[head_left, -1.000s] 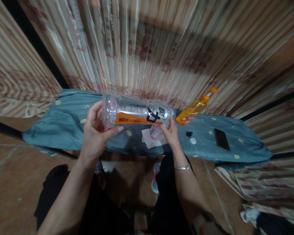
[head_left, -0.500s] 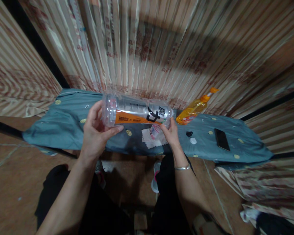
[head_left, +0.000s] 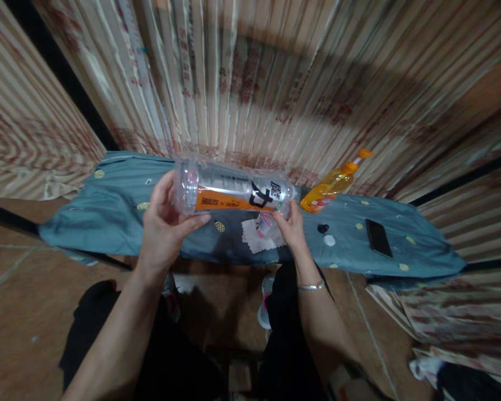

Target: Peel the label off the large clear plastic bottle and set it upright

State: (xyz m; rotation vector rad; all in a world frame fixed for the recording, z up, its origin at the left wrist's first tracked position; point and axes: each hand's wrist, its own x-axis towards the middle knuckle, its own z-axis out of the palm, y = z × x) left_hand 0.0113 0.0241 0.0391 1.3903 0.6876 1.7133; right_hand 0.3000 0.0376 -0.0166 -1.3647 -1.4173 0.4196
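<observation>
I hold a clear plastic cup (head_left: 229, 192) sideways above a table draped in a blue-grey cloth (head_left: 108, 211). The cup carries an orange band and black characters. My left hand (head_left: 162, 225) grips its wide rim end, fingers curled under it. My right hand (head_left: 290, 225) holds the narrow base end, thumb and fingers closed on it. A small white lace-edged cloth (head_left: 254, 236) lies on the table just below the cup, with a small clear object (head_left: 264, 223) on it next to my right fingers.
An orange liquid bottle (head_left: 332, 186) with an orange cap lies on the cloth to the right. A black phone (head_left: 378, 238) lies further right, with two small caps (head_left: 325, 234) between. Striped curtains hang behind the table. My dark-trousered knees and the tiled floor are below.
</observation>
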